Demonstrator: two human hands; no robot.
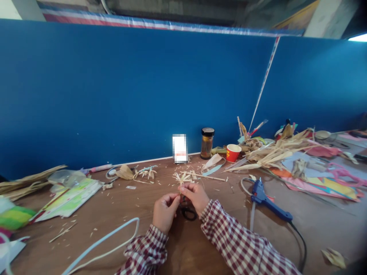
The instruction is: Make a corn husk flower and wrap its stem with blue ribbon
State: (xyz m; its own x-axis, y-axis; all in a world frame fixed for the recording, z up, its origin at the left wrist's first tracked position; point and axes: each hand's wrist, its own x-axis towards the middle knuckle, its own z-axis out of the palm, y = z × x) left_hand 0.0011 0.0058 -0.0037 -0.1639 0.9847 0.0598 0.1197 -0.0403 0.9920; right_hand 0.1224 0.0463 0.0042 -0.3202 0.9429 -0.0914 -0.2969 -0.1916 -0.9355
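My left hand (165,211) and my right hand (197,196) meet over the table, both closed in a pinch at the same spot. Between their fingertips is the base of a pale flower (181,178) with thin pointed petals, apparently of dried corn husk. My fingers cover its lower part. Just below my right hand lies a black ring-shaped handle (188,214), perhaps of scissors; the rest of it is hidden. A thin pale stick (210,176) and small husk scraps lie behind the flower.
A blue glue gun (269,202) with its cord lies to the right. Behind stand a dark-lidded jar (207,144), a red paper cup (233,153) and a pile of dried husks (275,151). A white cable loop (107,235) and a patterned sheet (69,196) lie left. A blue partition (143,84) closes the back.
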